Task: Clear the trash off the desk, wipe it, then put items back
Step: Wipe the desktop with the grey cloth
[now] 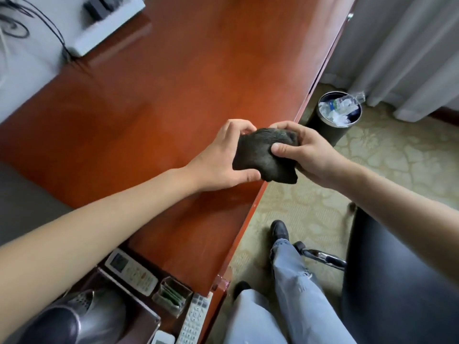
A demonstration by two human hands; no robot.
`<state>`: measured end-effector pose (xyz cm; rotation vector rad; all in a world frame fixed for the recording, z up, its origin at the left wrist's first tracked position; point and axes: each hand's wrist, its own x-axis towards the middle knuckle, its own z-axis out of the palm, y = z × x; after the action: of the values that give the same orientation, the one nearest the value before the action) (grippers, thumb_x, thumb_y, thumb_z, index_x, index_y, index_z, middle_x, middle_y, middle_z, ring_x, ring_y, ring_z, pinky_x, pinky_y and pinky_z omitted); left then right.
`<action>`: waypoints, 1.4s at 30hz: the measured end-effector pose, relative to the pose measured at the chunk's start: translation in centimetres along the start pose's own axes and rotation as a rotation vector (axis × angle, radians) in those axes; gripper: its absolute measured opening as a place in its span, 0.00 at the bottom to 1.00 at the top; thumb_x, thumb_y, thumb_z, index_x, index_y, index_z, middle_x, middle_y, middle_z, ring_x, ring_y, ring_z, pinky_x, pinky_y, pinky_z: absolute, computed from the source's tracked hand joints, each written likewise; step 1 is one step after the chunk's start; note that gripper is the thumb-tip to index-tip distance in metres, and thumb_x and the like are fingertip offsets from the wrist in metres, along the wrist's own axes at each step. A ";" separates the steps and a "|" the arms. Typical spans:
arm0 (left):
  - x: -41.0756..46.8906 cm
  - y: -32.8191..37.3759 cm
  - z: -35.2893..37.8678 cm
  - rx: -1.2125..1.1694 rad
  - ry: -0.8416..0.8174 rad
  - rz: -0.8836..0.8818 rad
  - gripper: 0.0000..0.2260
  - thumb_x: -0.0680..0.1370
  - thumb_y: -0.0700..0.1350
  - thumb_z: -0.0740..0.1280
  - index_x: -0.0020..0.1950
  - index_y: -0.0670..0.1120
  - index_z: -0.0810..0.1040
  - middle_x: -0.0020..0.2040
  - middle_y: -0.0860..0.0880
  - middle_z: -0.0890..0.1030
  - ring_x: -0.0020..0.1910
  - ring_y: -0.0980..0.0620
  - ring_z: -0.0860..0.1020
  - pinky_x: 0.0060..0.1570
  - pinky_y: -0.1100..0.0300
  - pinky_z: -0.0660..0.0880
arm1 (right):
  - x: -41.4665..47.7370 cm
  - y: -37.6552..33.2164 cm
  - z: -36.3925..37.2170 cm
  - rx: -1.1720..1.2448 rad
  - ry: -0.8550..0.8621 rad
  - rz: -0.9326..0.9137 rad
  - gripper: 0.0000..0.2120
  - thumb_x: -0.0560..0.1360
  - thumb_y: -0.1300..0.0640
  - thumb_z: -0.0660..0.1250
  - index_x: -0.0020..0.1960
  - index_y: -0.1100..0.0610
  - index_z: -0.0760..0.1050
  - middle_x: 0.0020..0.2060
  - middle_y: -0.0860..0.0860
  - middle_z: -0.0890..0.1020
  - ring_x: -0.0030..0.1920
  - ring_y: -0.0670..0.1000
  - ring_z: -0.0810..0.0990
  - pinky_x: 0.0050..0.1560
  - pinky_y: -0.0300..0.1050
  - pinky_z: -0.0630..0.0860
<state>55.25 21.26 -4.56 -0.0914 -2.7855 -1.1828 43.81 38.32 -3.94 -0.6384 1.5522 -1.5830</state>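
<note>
Both hands grip a dark, bunched-up cloth with a ribbed weave, held above the right edge of the reddish wooden table: the left hand pinches its left side, the right hand its right.

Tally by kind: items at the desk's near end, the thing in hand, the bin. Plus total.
Remote controls: 2 (screened white remote, long keypad remote)
Clear packet holder: 1
Metal kettle: 1
Dark cloth: 1, held by left hand and right hand
Trash bin: 1
Total: 6
Cut-off white item at bottom edge not counted.
</note>
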 end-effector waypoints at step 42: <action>22.3 -12.7 -4.1 0.704 -0.073 -0.534 0.26 0.79 0.59 0.53 0.75 0.50 0.58 0.76 0.47 0.58 0.74 0.46 0.55 0.70 0.45 0.56 | 20.5 -3.7 -21.6 -0.977 0.031 -0.112 0.11 0.75 0.58 0.66 0.55 0.61 0.77 0.42 0.52 0.75 0.49 0.51 0.74 0.49 0.37 0.65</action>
<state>32.19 9.74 -7.98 0.7111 -3.2019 -0.1755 14.33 33.38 -6.55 -1.2243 2.3219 -0.8121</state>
